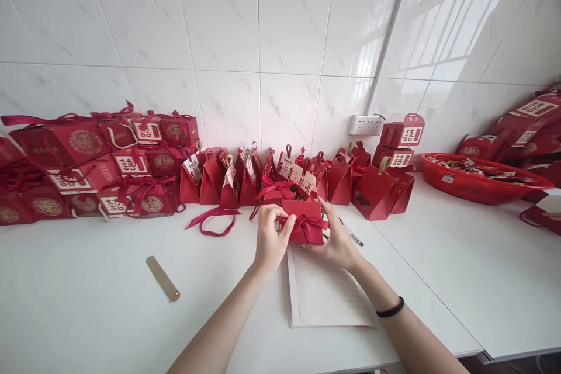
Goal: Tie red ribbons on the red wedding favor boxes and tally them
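Observation:
In the middle of the counter a small red gift box (302, 210) with a dark red ribbon bow (307, 225) on its front is held between my two hands. My left hand (272, 234) grips its left side, thumb pressed against the bow. My right hand (337, 239) holds the right side, with fingers around the edge and partly hidden behind the box. Below lies an open lined notebook (328, 292). A loose ribbon (214, 223) rests on the counter to the left, and a pen (352, 232) lies just right of my right hand.
Stacked red boxes with ribbons (87, 146) stand at the left. A row of red triangular boxes (214, 178) lines the tiled wall. A red basin (477, 178) of wrapped sweets sits at the right. A beige strap (162, 277) lies front left; a power strip (367, 124) is behind.

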Motion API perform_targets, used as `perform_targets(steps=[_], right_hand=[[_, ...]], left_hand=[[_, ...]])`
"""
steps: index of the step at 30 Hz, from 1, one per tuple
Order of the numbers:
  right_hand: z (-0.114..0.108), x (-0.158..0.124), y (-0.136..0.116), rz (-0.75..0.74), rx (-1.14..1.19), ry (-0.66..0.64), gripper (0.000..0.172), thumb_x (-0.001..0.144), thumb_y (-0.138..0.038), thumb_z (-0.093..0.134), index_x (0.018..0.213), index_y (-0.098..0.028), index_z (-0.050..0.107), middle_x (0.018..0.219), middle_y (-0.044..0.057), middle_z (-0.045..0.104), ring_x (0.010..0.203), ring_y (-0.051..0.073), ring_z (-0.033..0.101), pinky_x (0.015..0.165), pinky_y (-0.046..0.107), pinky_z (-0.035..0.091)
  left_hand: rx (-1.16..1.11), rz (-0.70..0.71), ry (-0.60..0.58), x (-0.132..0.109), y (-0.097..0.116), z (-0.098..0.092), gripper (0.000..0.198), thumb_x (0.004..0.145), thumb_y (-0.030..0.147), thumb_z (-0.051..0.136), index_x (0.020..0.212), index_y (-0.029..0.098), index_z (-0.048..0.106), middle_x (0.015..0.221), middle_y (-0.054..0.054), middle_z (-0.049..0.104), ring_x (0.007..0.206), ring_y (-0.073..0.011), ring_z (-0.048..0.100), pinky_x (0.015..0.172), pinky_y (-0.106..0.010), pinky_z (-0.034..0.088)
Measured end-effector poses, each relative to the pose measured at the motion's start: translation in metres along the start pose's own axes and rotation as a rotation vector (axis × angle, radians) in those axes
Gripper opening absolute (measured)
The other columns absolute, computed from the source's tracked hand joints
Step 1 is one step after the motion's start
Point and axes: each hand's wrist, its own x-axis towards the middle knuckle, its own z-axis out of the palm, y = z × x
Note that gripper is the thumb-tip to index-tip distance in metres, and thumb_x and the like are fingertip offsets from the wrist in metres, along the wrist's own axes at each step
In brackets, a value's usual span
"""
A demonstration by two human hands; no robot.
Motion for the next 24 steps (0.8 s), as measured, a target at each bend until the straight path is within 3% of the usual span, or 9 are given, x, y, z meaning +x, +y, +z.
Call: perform_targets(steps=[5,12,15,20,22,24], right_hand=[[-0.001,0.000,-0.006,0.007,0.010,0.040,0.095,0.066,-0.040,0.073,0.140,-0.027,0.016,0.133,0.013,0.037,0.124,0.032,0.036,0.099,0.051,0.036],[-0.001,-0.002,-0.006,-0.034,0.050,0.093,0.092,0.068,-0.031,0.070,0.141,-0.028,0.013,0.139,0.012,0.030,0.127,0.032,0.033,0.101,0.051,0.034],[-0.003,-0.002,-0.007,-0.030,0.071,0.091,0.096,0.066,-0.034,0.073,0.141,-0.029,0.013,0.140,0.012,0.030,0.128,0.033,0.031,0.101,0.053,0.034],[-0.007,0.000,-0.013,-0.001,0.112,0.108,0.095,0.065,-0.044,0.072,0.140,-0.034,0.015,0.137,0.009,0.034,0.126,0.035,0.033,0.102,0.057,0.029],[-0.007,0.001,-0.014,-0.006,0.122,0.118,0.093,0.066,-0.047,0.071,0.140,-0.034,0.016,0.135,0.009,0.036,0.125,0.035,0.035,0.101,0.056,0.031],[-0.007,0.001,-0.013,-0.003,0.139,0.120,0.093,0.066,-0.049,0.071,0.140,-0.033,0.016,0.135,0.010,0.037,0.124,0.034,0.036,0.101,0.056,0.031]], left_hand=[[0.031,0.166,-0.037,-0.006,0.004,-0.002,0.021,0.078,0.039,0.060,0.065,0.024,0.053,0.065,-0.001,0.056,0.071,-0.0185,0.051,0.074,-0.033,0.041],[0.080,0.351,-0.132,-0.009,0.010,-0.005,0.018,0.079,0.040,0.058,0.067,0.026,0.060,0.058,0.000,0.056,0.062,-0.0172,0.050,0.081,-0.038,0.040],[0.028,0.281,-0.070,-0.005,0.010,-0.007,0.020,0.077,0.043,0.059,0.067,0.025,0.059,0.059,0.000,0.054,0.062,-0.0170,0.051,0.077,-0.037,0.043],[-0.122,-0.077,0.149,0.014,0.001,-0.018,0.020,0.079,0.041,0.057,0.084,0.021,0.055,0.085,-0.004,0.057,0.081,-0.0167,0.057,0.075,-0.030,0.047],[-0.240,-0.134,0.050,0.022,-0.004,-0.024,0.035,0.077,0.045,0.057,0.101,0.021,0.052,0.107,-0.009,0.056,0.102,-0.0200,0.054,0.085,-0.032,0.046],[-0.332,-0.114,-0.164,0.029,-0.005,-0.031,0.058,0.072,0.048,0.061,0.121,0.021,0.043,0.128,-0.012,0.046,0.122,-0.0240,0.042,0.096,-0.036,0.040]])
